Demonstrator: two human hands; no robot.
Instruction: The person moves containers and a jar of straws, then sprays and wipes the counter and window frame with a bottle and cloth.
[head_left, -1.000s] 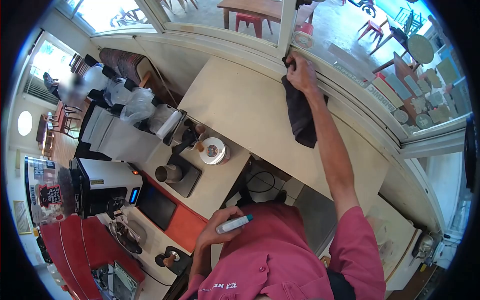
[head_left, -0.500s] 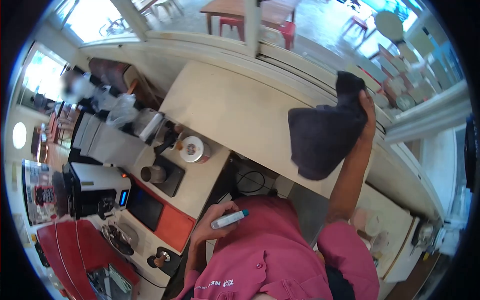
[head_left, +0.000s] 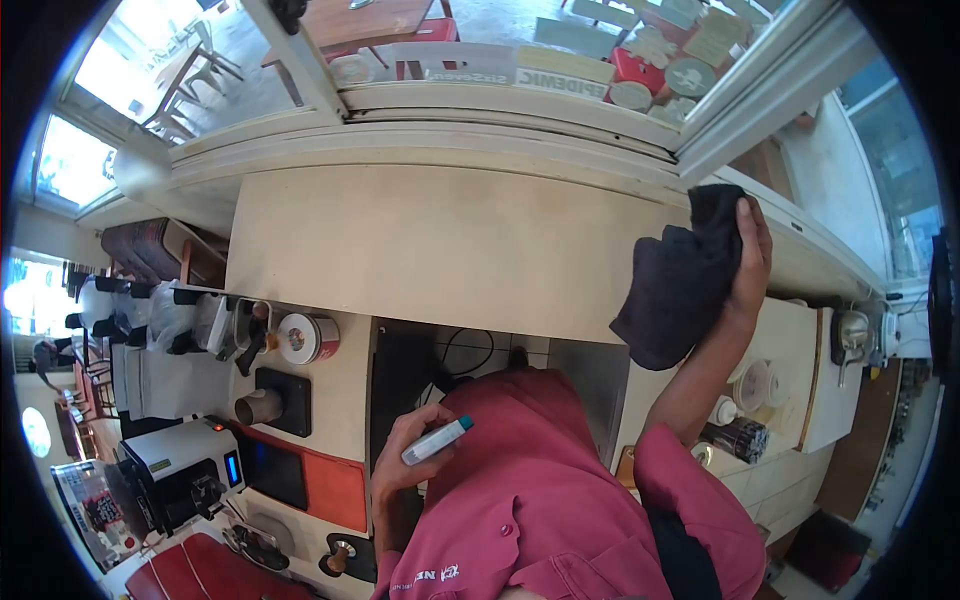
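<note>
My right hand (head_left: 748,262) is raised over the right end of the cream counter (head_left: 430,240) and grips a dark cloth (head_left: 683,280) that hangs down from it, close to the window sill (head_left: 470,140). My left hand (head_left: 400,462) is held near my red shirt, closed around a white tube with a teal cap (head_left: 436,440). The cloth is off the counter surface as far as I can tell.
A round tin (head_left: 300,338), a metal cup on a black mat (head_left: 262,406) and a coffee grinder (head_left: 180,470) stand on the left worktop. Cups and a dark container (head_left: 745,435) sit at the lower right. Cables lie below the counter gap (head_left: 470,360).
My right hand left the window frame with the cloth and swung to the counter's right end. My view turned right. The left hand kept the tube near my chest.
</note>
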